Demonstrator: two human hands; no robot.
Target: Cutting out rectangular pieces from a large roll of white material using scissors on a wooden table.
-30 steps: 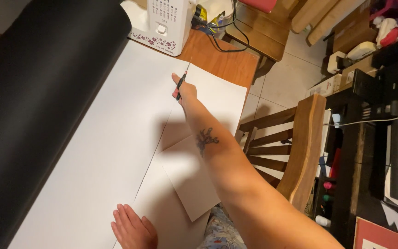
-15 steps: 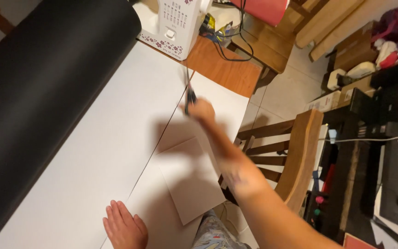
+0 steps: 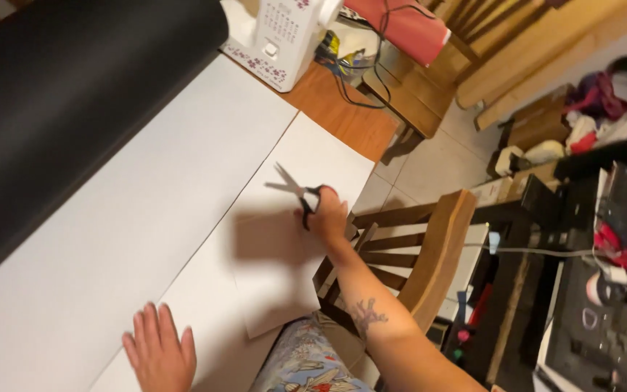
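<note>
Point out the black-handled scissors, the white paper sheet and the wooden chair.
Black-handled scissors [image 3: 293,190]: head view, on the blades near the pivot.
White paper sheet [image 3: 146,218]: head view, on its bare middle.
Wooden chair [image 3: 440,247]: head view, on its backrest rail.

- Scissors [image 3: 300,194]: black handles with a red edge, silver blades.
- Paper [image 3: 132,232]: plain white sheets, grey where shadow falls.
- Roll [image 3: 59,101]: plain matt black.
- Sewing machine [image 3: 281,33]: white, with small dark red flower print along its base.
- Table [image 3: 342,120]: orange-brown wood.
- Chair [image 3: 437,254]: light brown wood.
- Cloth [image 3: 400,25]: red.
- Floor [image 3: 444,160]: pale beige tiles.
- Garment [image 3: 306,363]: blue-grey with a leafy floral print.
- Right arm [image 3: 368,319]: dark tattoo.
</note>
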